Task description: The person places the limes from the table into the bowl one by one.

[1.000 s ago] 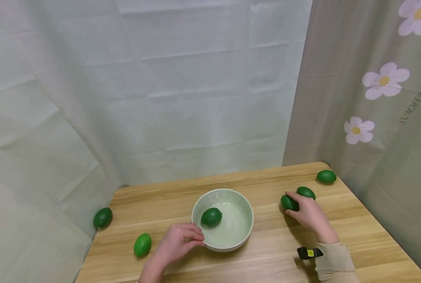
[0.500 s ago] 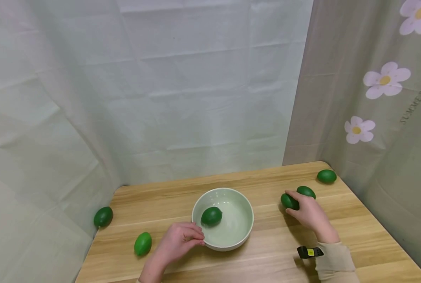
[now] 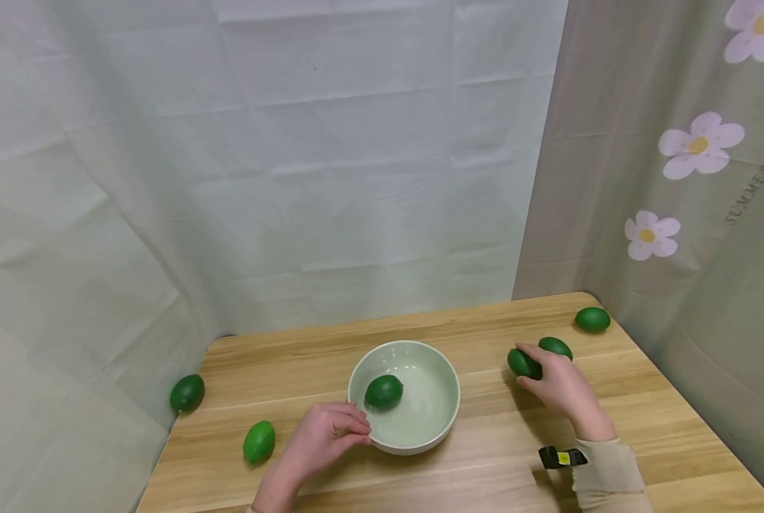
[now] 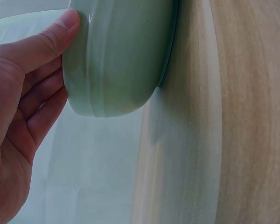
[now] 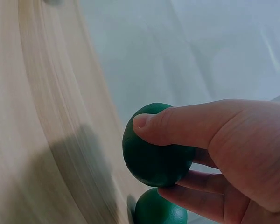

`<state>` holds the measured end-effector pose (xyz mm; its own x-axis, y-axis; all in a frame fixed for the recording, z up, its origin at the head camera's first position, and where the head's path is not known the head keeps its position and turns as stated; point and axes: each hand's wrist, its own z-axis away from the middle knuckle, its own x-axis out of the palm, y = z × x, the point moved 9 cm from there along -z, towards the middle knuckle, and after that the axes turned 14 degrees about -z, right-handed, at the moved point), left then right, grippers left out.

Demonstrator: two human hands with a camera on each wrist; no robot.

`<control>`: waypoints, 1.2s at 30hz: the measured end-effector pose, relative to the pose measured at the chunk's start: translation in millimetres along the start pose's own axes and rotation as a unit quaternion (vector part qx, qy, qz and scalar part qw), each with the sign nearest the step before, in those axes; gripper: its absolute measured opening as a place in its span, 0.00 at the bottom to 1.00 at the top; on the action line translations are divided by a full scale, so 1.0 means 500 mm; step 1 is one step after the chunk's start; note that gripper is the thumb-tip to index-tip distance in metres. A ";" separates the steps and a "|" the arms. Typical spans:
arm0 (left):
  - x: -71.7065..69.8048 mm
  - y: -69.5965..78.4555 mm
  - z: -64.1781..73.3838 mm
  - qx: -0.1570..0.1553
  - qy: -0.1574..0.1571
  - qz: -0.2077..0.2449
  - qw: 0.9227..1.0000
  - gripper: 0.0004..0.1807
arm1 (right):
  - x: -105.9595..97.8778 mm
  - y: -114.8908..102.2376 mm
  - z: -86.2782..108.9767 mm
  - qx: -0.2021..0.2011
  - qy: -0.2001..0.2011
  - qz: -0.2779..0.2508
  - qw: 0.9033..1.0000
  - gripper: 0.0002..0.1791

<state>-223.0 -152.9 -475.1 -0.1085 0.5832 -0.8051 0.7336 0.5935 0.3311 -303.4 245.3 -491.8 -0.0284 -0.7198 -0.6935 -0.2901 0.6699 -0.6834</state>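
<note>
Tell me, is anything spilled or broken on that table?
Nothing looks spilled or broken. The bowl sits upright on the table with one lime inside. The only odd thing: a lime lies right at the table's far left edge against the curtain, where it might roll off.

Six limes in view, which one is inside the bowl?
The lime left of centre in the pale green bowl; the other five are outside it.

There are six green limes: one (image 3: 384, 392) in the bowl, one (image 3: 523, 364) held, one (image 3: 556, 348) just behind it, one (image 3: 592, 319) far right, and two (image 3: 187, 392) (image 3: 259, 442) on the left. There is one bowl (image 3: 442, 424), one tabletop (image 3: 484, 470), and two hands (image 3: 327, 436) (image 3: 561, 388).
</note>
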 end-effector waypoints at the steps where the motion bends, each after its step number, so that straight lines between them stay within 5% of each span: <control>1: 0.000 0.000 0.000 -0.001 -0.001 -0.001 1.000 0.07 | 0.000 -0.001 0.000 -0.001 0.000 0.000 1.000 0.35; 36: 0.003 -0.001 0.000 -0.009 -0.006 -0.003 1.000 0.07 | -0.009 -0.041 -0.002 -0.047 0.021 -0.047 0.998 0.36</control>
<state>-223.6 -152.3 -476.4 -0.1040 0.5725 -0.8133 0.7207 0.6069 0.3351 -298.3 234.7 -474.8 -0.0367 -0.7875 -0.6152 -0.3826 0.5798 -0.7193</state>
